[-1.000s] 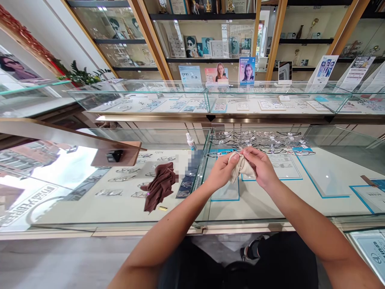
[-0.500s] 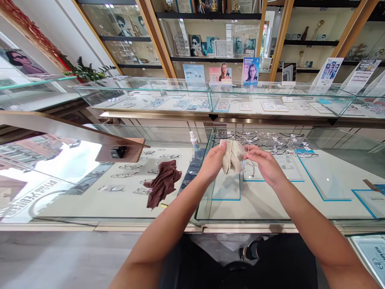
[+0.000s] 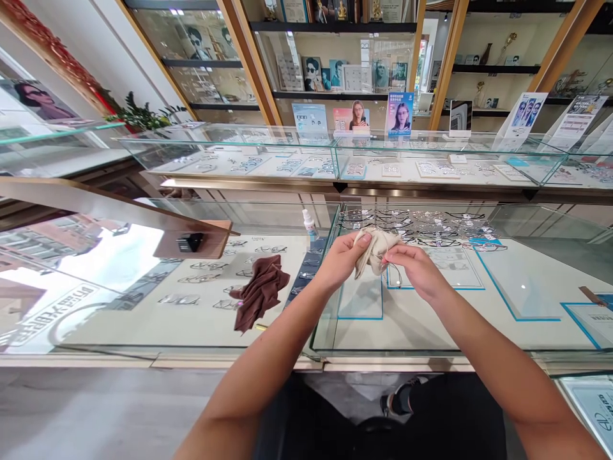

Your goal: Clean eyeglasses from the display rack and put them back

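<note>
Cream cloth [image 3: 375, 248] in left hand [image 3: 343, 257], thin glasses [image 3: 400, 277] in right hand [image 3: 416, 267]

Pale grey floor [image 3: 119, 409], faint sheen. Glass-topped counter [image 3: 460, 322], white inside, left part catching bright reflection [image 3: 112, 255] of buildings and reversed lettering. Behind, second glass showcase [image 3: 407, 190] with metallic trim along lower edge. Back wall: lit shelving, wooden uprights [image 3: 250, 64], dark shelves [image 3: 335, 26]. White wall [image 3: 110, 64] upper left, leafy plant [image 3: 138, 116] below. Narrow bright opening [image 3: 427, 64] between uprights, right of centre.
</note>
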Demonstrator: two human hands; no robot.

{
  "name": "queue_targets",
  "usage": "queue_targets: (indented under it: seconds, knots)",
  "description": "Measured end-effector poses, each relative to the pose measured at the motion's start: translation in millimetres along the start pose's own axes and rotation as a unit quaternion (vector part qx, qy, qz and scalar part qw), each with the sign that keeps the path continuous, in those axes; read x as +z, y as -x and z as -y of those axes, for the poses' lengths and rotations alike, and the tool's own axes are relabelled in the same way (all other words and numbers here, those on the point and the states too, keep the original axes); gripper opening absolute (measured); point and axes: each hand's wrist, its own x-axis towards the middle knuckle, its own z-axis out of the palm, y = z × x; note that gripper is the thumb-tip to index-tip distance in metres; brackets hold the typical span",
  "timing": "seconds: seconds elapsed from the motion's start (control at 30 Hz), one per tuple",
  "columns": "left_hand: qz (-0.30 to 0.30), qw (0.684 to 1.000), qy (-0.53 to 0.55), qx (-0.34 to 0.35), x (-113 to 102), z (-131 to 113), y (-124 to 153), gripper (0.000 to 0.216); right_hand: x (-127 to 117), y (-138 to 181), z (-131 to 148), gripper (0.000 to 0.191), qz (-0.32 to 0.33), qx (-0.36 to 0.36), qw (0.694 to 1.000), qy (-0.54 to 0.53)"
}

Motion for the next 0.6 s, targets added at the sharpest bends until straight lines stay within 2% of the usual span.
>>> queue_targets:
  seconds: [0.17, 0.3, 0.6]
  knots:
    - [0.042, 0.999, 0.012, -0.020, -2, -5, 2, 0.056, 1, 1, 2, 0.021, -0.019, 0.023, 0.999, -0.026]
    - [0.045, 0.998, 0.028, -0.031, 2, -7, 4, 0.053, 0, 1, -1, 0.022, -0.007, 0.030, 0.999, -0.032]
    - [-0.062, 0.997, 0.001, 0.042, 18, -2, 10, 0.055, 12, 5, -11, 0.035, 0.053, 0.055, 0.996, -0.047]
